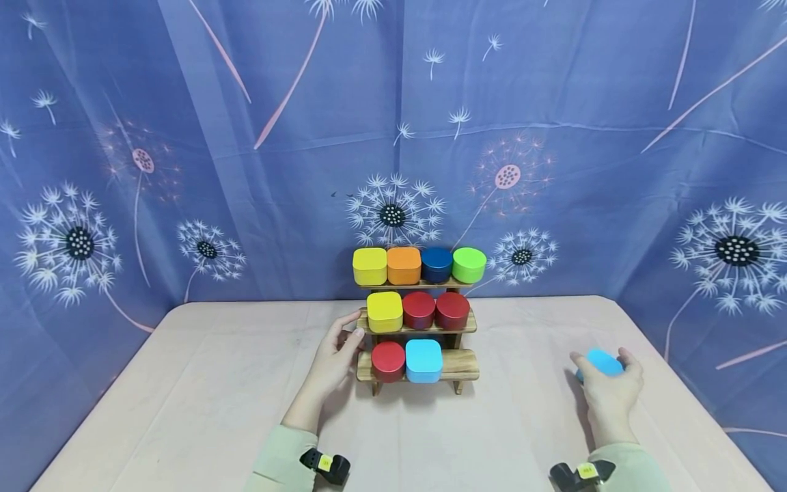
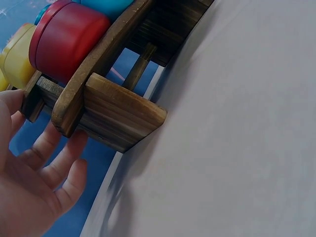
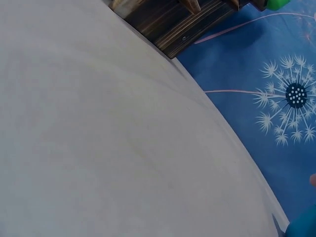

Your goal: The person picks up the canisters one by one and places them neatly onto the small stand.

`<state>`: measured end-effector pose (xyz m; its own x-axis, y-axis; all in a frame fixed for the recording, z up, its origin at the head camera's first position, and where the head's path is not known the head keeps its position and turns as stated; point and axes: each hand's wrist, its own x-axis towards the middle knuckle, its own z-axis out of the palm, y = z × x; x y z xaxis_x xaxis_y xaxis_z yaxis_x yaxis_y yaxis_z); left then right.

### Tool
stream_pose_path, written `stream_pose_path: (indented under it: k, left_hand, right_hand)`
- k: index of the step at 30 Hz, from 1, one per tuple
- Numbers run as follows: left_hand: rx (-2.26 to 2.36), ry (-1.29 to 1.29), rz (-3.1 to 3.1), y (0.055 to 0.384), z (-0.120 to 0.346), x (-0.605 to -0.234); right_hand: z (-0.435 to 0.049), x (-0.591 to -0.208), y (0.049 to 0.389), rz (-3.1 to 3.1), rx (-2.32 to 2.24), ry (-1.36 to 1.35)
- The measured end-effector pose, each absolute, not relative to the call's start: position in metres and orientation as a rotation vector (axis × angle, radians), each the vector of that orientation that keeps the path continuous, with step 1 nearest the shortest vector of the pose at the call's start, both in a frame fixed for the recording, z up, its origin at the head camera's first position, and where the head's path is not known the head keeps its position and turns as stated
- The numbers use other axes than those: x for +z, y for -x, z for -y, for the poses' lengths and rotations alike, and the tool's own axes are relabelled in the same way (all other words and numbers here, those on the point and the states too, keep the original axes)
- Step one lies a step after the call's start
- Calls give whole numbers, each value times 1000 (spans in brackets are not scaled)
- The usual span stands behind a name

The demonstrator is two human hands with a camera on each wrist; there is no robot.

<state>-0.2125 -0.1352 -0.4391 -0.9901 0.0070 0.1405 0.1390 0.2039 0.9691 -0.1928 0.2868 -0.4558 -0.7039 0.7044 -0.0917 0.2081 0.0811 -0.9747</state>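
Note:
A three-tier wooden stand [image 1: 460, 365] holds small lidded tins. My left hand [image 1: 328, 362] grips its left side, thumb and fingers around the end of the middle shelf; in the left wrist view, other fingertips lie behind the bottom shelf [image 2: 71, 106]. On that bottom shelf sit a round red tin [image 1: 388, 361] and a square light blue tin [image 1: 423, 360], with bare wood to their right. Far to the right, my right hand [image 1: 611, 396] holds another light blue tin [image 1: 602, 362] between thumb and fingers. Only a corner of it shows in the right wrist view.
The middle shelf carries a yellow tin [image 1: 384, 311] and two red tins [image 1: 452, 311]. Along the top stand yellow, orange [image 1: 404, 265], dark blue [image 1: 437, 264] and green [image 1: 469, 265] tins. A blue dandelion-print cloth [image 1: 295, 205] hangs behind and beside the pale table [image 1: 510, 424].

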Motion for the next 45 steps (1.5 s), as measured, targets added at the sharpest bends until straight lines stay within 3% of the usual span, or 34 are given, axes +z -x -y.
stream_pose_path:
  k: [17,45]
  left_hand:
    - [-1838,225,2349,213,136,-442]
    - [-1878,148,2369,213,136,-440]
  right_hand:
    - [-288,-456,192,2070,1596,910]
    - [-288,-456,192,2084,1587,921]
